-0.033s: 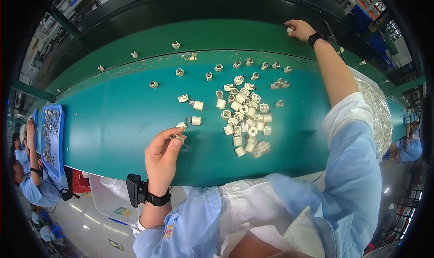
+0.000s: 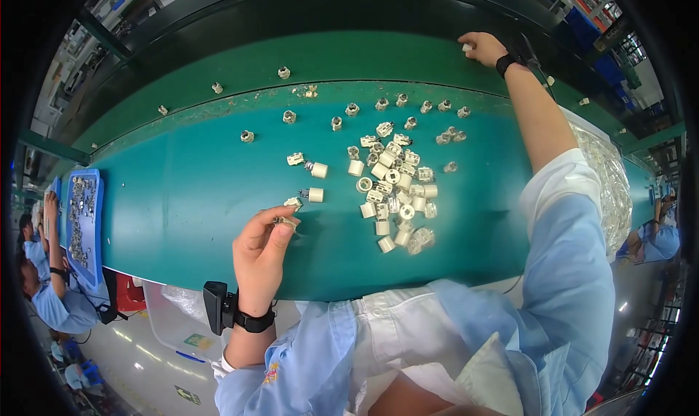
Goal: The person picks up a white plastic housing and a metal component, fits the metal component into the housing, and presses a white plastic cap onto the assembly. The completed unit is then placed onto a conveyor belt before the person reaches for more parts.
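Observation:
My left hand (image 2: 261,254) rests near the front edge of the green table (image 2: 182,197) and pinches a small metal part (image 2: 285,220) between thumb and fingers. A small white part (image 2: 293,202) lies just beyond its fingertips. My right hand (image 2: 483,49) is stretched far out to the green conveyor belt (image 2: 349,55) at the back, its fingers closed on a small white cylindrical part (image 2: 467,48). A heap of several white plastic cylinders (image 2: 393,190) lies in the middle of the table between my arms.
Small metal-and-white parts (image 2: 380,104) are strung along the table's far edge and on the belt. A blue tray (image 2: 81,223) of small parts sits at the left, where another person (image 2: 45,292) works. A clear bag of parts (image 2: 611,183) lies at the right.

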{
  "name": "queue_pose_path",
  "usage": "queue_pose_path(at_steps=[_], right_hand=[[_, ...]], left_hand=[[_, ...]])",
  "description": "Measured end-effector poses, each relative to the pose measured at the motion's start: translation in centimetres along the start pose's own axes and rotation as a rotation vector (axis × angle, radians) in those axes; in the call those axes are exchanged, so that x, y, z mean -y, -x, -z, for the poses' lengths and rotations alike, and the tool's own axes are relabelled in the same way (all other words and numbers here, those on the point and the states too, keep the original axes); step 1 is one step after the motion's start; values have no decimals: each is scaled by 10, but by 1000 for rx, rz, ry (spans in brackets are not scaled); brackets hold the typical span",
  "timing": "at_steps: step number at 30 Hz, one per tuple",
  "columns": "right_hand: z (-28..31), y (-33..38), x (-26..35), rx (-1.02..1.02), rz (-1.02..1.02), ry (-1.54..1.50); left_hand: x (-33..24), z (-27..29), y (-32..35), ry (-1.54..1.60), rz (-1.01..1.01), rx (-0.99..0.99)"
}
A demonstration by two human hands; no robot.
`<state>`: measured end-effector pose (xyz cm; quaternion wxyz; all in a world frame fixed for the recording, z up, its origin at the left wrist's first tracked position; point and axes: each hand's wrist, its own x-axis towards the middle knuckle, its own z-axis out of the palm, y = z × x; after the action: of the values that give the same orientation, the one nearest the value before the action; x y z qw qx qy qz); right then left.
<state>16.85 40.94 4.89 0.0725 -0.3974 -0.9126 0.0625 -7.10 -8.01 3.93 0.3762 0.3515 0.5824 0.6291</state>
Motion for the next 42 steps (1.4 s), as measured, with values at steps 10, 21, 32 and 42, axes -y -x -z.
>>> queue_pose_path(at_steps=[10, 21, 32, 42], right_hand=[[-9, 9, -22, -188, -235, -454], [-16, 34, -36, -308, -181, -434], [-10, 34, -46, -209, -310, -178], [-9, 34, -60, -208, -324, -208]], left_hand=[[2, -2, 0, -11, -10, -9], [4, -3, 1, -27, -25, 1], [2, -4, 4, -28, -19, -23], [4, -5, 2, -33, -18, -8]])
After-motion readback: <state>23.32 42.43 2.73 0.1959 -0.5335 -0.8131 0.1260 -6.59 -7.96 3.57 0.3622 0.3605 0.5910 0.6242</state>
